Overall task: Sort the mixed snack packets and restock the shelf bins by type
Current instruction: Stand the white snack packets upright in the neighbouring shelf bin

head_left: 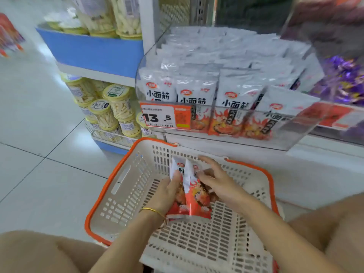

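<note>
Over a cream basket with an orange rim (110,180), both hands hold a small stack of white-and-red snack packets (194,198) upright. My left hand (167,191) grips the stack from the left, thumb on its front. My right hand (218,182) holds the right side, fingers curled round the top packets. Above, a clear shelf bin (291,131) is packed with rows of the same white-and-red packets (230,107).
An orange price tag reading 13.5 (165,116) hangs on the bin's front. Left of it, a blue-and-white rack (94,54) carries clear jars with yellow lids (116,109). Purple wrapped sweets (342,79) fill the bin to the right. Pale floor tiles (39,154) lie on the left.
</note>
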A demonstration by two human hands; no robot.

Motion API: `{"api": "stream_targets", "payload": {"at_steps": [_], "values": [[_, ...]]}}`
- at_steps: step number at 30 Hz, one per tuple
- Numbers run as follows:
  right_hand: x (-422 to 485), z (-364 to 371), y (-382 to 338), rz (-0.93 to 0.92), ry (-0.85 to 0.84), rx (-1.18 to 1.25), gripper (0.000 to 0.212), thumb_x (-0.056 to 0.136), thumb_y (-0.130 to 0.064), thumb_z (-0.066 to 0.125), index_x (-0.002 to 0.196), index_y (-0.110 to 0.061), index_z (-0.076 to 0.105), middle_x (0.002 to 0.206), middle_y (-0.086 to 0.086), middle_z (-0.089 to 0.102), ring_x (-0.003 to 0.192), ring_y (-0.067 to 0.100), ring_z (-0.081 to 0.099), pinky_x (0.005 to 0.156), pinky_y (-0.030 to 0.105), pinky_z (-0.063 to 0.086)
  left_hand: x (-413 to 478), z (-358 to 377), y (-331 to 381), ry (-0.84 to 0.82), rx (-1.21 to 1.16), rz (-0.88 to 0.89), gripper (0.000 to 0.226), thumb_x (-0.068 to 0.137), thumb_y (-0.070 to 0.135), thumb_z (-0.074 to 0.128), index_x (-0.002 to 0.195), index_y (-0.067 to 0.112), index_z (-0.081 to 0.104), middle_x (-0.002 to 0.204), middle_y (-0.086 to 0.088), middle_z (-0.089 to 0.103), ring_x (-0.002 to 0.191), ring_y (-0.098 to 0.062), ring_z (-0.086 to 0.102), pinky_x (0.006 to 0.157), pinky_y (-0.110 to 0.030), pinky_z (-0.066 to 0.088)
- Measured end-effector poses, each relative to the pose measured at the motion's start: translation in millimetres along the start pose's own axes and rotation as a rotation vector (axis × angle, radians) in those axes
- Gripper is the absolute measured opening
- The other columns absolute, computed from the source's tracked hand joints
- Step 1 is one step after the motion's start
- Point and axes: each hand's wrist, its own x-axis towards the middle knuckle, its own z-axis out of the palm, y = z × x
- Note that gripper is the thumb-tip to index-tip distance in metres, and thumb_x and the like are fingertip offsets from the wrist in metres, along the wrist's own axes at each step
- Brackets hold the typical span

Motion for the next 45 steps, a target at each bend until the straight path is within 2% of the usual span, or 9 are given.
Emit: {"api": "stream_targets", "payload": {"at_steps": [2, 6, 14, 21, 24, 29, 36, 41, 45], "values": [[-15, -12, -5, -0.042, 0.023, -0.025, 0.034, 0.096, -0.039, 0.048, 0.129, -0.043, 0.044, 0.133, -0.002, 0.046, 0.12, 0.014, 0.049, 0.097, 0.028, 0.043, -12, 14, 17, -0.097, -0.01, 0.0, 0.075, 0.079, 0.076, 0.039, 0.12, 0.017, 0.061, 0.111, -0.018, 0.067, 0.102, -0.033, 0.065, 0.089, -0.038, 0.05], [-47, -40, -18, -0.109, 0.121, -0.018, 0.011, 0.092, -0.034, 0.056, 0.102, -0.04, 0.056, 0.114, 0.001, 0.059, 0.096, 0.009, 0.062, 0.083, 0.028, 0.052, -26, 38, 38, -0.274, 0.058, 0.044, 0.053, 0.074, 0.043, 0.075, 0.115, 0.014, 0.059, 0.106, -0.009, 0.071, 0.096, -0.023, 0.069, 0.087, -0.039, 0.054], [-108, -121, -56, -0.129, -0.102, 0.128, 0.069, 0.062, -0.018, 0.081, 0.124, -0.031, 0.053, 0.112, 0.002, 0.068, 0.097, 0.022, 0.068, 0.077, 0.043, 0.056, -47, 78, 103, -0.497, 0.364, 0.126, 0.045, 0.076, 0.032, 0.075, 0.115, 0.029, 0.052, 0.109, 0.005, 0.068, 0.096, -0.007, 0.065, 0.087, -0.021, 0.052], [-144, -158, -106, -0.315, 0.077, 0.059, 0.053, 0.064, -0.01, 0.082, 0.11, -0.012, 0.055, 0.091, 0.003, 0.071, 0.083, 0.017, 0.069, 0.063, 0.031, 0.056, -52, 100, 163, -0.51, 0.465, 0.287, 0.082, 0.059, 0.065, 0.075, 0.128, 0.031, 0.046, 0.112, 0.018, 0.064, 0.103, 0.003, 0.06, 0.096, -0.022, 0.047], [-160, -182, -131, -0.428, 0.202, 0.089, 0.045, 0.062, -0.004, 0.077, 0.101, -0.013, 0.057, 0.083, 0.002, 0.072, 0.074, 0.014, 0.07, 0.056, 0.025, 0.055, -46, 100, 186, -0.433, 0.198, 0.23, 0.065, 0.073, 0.058, 0.07, 0.125, 0.021, 0.053, 0.117, 0.009, 0.066, 0.103, -0.001, 0.063, 0.095, -0.027, 0.049], [-171, -222, -166, -0.591, 0.436, 0.144, 0.031, 0.066, -0.011, 0.067, 0.095, -0.017, 0.057, 0.076, -0.003, 0.07, 0.065, 0.01, 0.067, 0.05, 0.022, 0.051, -40, 116, 225, -0.247, 0.003, 0.449, 0.03, 0.09, -0.002, 0.051, 0.119, 0.007, 0.054, 0.102, -0.011, 0.068, 0.077, -0.019, 0.067, 0.066, -0.031, 0.057], [-132, -229, -197, -0.57, 0.722, 0.114, 0.02, 0.083, -0.017, 0.07, 0.097, -0.011, 0.057, 0.087, 0.007, 0.068, 0.066, 0.01, 0.069, 0.051, 0.029, 0.056, -26, 131, 233, -0.016, 0.103, 0.619, 0.024, 0.095, 0.012, 0.052, 0.118, 0.018, 0.05, 0.107, -0.004, 0.064, 0.09, -0.017, 0.062, 0.082, -0.034, 0.053], [-110, -223, -193, -0.51, 1.041, -0.035, 0.027, 0.069, -0.039, 0.075, 0.077, -0.022, 0.055, 0.091, 0.006, 0.067, 0.085, 0.025, 0.068, 0.073, 0.049, 0.057, -29, 122, 233, 0.028, 0.245, 0.694, 0.017, 0.096, 0.019, 0.049, 0.112, 0.025, 0.045, 0.091, 0.015, 0.057, 0.077, 0.003, 0.054, 0.055, -0.004, 0.043], [-104, -209, -193, -0.478, 1.173, -0.275, 0.037, 0.077, -0.038, 0.07, 0.093, -0.007, 0.056, 0.09, 0.005, 0.06, 0.087, 0.023, 0.059, 0.071, 0.028, 0.045, -33, 118, 234, 0.057, 0.334, 0.721, 0.015, 0.096, 0.021, 0.048, 0.11, 0.025, 0.045, 0.095, 0.001, 0.062, 0.084, -0.018, 0.06, 0.066, -0.022, 0.047]]}}
